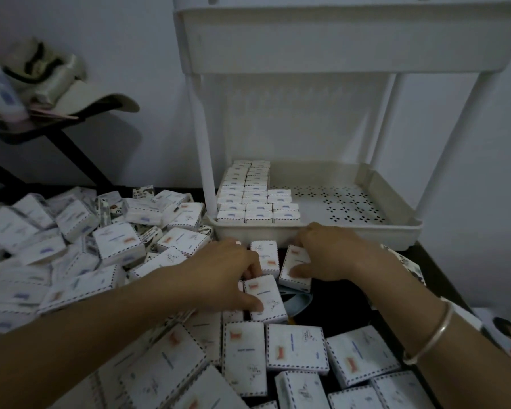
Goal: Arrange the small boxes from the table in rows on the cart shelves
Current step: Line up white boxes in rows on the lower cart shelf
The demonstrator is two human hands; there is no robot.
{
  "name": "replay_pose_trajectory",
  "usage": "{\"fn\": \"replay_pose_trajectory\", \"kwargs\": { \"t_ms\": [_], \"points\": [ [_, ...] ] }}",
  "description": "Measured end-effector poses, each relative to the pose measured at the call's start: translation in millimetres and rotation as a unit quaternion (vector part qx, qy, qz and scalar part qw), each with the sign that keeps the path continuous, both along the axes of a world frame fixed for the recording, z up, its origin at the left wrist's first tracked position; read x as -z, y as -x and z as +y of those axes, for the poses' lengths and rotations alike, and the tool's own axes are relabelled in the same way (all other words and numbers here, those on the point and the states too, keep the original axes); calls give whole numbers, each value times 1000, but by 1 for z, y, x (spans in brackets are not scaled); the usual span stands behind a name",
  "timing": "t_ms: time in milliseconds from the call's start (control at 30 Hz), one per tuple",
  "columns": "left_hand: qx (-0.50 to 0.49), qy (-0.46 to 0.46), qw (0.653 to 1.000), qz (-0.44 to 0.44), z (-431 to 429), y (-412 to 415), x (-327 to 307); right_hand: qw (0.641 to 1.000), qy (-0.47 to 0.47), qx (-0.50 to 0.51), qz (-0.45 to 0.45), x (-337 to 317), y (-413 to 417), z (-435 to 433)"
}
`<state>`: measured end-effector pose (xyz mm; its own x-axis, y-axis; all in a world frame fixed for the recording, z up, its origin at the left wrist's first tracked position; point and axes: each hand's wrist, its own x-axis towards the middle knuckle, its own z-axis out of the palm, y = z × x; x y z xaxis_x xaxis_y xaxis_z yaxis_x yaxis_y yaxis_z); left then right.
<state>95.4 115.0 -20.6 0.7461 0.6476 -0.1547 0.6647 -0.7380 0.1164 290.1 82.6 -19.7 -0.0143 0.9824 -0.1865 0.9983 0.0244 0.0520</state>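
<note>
Your left hand (229, 276) is gripping a small box (267, 302) on the table (337, 308), fingers curled. Your right hand (331, 252) is pinching a second box (295, 268) near the cart shelf (322, 231), which is holding rows (248, 199) at left

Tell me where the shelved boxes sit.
Head view: the shelved boxes stand in rows at the left end of the lower shelf, beside the cart's white post.

Dim, bluish, soft focus, wide-angle edge distortion
</note>
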Motion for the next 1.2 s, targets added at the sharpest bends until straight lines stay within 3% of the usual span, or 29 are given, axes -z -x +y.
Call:
{"fn": "replay_pose_trajectory", "kwargs": {
  "t_ms": [200,367,533,600,700,767,833,900,967,1067,1200],
  "points": [
    [1,26,999,31,-1,-12,-6,998,-15,17,58,-1,-1,1],
    [-3,44,999,22,4,-14,-10,984,-31,-27,173,-7,1,0],
    [-54,86,990,-95,18,-12,-23,965,-85,-23,246,-23,-14,0],
    [-83,114,976,-169,26,-11,-23,931,-110,8,349,-26,-23,3],
    [-89,97,968,-216,33,-10,-18,816,-171,76,547,-29,-33,14],
    [-72,65,974,-206,36,-11,-13,761,-210,109,604,-32,-37,27],
    [-55,51,979,-190,38,-11,-12,736,-257,129,613,-31,-41,45],
    [-39,38,983,-174,39,-12,-11,740,-322,136,575,-27,-44,67],
    [-27,22,986,-162,40,-13,-11,784,-379,132,475,-20,-48,90],
    [-27,6,988,-154,40,-14,-7,836,-385,129,369,-9,-52,118],
    [-27,-11,987,-160,36,-13,-1,823,-280,95,486,12,-48,136]
  ]
}}
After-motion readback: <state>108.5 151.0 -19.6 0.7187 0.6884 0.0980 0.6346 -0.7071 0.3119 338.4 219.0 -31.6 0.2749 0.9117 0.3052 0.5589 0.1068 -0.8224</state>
